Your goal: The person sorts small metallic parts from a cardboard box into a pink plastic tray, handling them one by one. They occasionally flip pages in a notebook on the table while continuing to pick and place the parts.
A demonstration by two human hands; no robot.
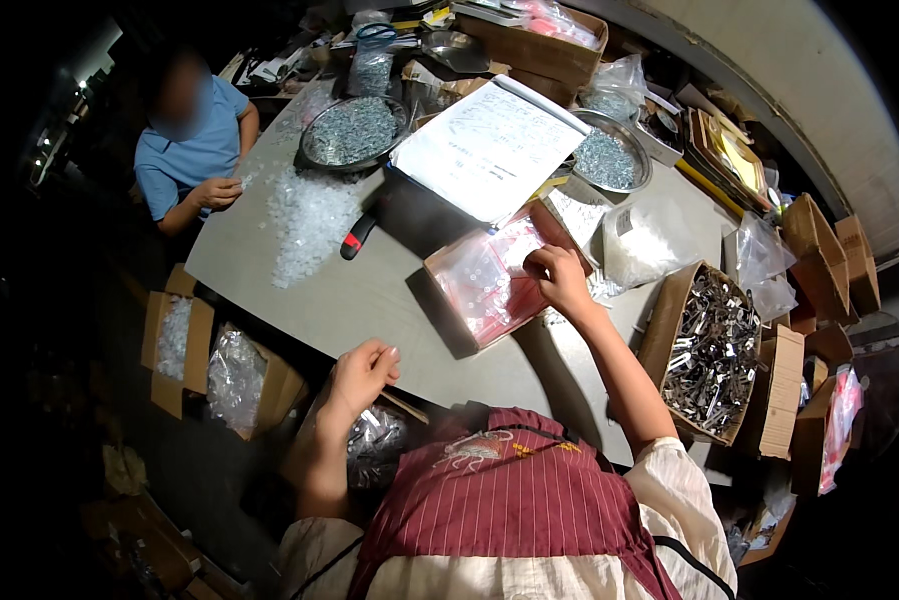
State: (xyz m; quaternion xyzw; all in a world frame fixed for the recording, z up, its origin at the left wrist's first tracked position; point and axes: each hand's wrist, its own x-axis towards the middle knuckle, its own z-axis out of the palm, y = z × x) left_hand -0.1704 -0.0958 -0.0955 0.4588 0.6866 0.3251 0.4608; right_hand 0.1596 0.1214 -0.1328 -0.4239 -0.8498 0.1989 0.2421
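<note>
From my remote seat I look into a dim workroom with a smooth grey table (374,300), where translucent white plastic pieces (309,225) lie heaped on the left. The shallow brown cardboard box (567,236) sits near the table's middle, holding clear plastic bags with red markings (477,283). I see the right hand (557,277) at the box's right side, fingertips drawn together, and the left hand (363,376) near the front edge, loosely curled; I cannot tell whether either grasps anything.
</note>
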